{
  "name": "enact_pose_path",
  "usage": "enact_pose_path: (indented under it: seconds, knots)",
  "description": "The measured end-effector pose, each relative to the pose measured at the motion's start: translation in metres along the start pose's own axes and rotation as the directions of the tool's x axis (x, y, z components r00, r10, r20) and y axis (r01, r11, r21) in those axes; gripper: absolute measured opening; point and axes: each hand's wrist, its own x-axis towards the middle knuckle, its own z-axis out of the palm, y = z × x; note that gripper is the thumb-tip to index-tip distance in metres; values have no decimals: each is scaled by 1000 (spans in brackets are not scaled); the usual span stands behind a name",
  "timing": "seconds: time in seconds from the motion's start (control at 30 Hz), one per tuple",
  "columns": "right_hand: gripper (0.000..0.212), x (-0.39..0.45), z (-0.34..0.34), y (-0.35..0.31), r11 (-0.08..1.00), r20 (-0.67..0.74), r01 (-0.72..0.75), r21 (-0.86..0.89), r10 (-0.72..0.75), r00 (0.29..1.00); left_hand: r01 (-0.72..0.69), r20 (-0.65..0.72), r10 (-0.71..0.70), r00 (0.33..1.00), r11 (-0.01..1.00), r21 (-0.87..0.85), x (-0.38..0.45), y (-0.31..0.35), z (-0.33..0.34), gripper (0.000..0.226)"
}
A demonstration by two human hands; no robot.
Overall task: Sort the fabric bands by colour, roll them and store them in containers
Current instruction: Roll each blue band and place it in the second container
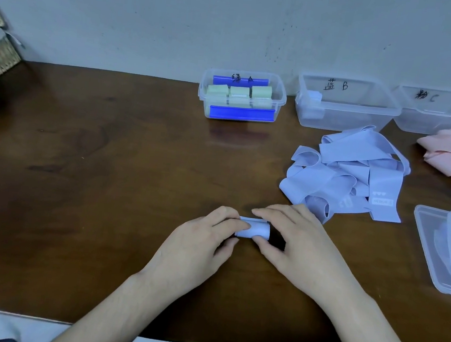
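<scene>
On the surface [108,158], the left hand [197,240] and right hand [292,242] both pinch a nearly rolled blue band [254,228]. Rolling looks almost done; next it likely goes into container B [345,105].

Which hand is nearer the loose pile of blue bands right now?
Right. The right hand sits just below the pile of blue bands, its knuckles almost at the pile's near edge. The left hand is farther left, across the blue roll both hands hold.
</scene>
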Motion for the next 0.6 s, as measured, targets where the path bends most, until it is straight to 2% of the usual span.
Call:
enact_pose_path:
  seconds: [0.1,0.2,0.3,0.4,0.47,0.53,0.6]
  knots:
    - [44,5,-4,1,997,111,-40,71,32,993,-1,8,1,1000,1000,-18,1,-1,-1,28]
    - [43,6,-6,0,990,151,-63,125,44,988,7,-1,-7,1000,998,-61,2,-1,-2,26]
    - [42,3,-5,-4,971,134,-114,209,87,987,71,-15,-75,997,983,-170,2,1,-1,24]
    - [43,2,-4,-8,936,75,-162,313,146,986,211,-18,-232,973,910,-356,5,8,-4,31]
    - [43,1,-4,-11,889,31,-196,414,202,979,334,37,-378,925,764,-552,8,14,-8,39]
    - [40,1,-6,-17,814,3,-224,536,264,965,432,182,-483,857,480,-763,11,20,-12,44]
    - [40,1,-8,-23,705,-10,-235,669,324,946,449,329,-478,814,158,-880,14,26,-13,44]
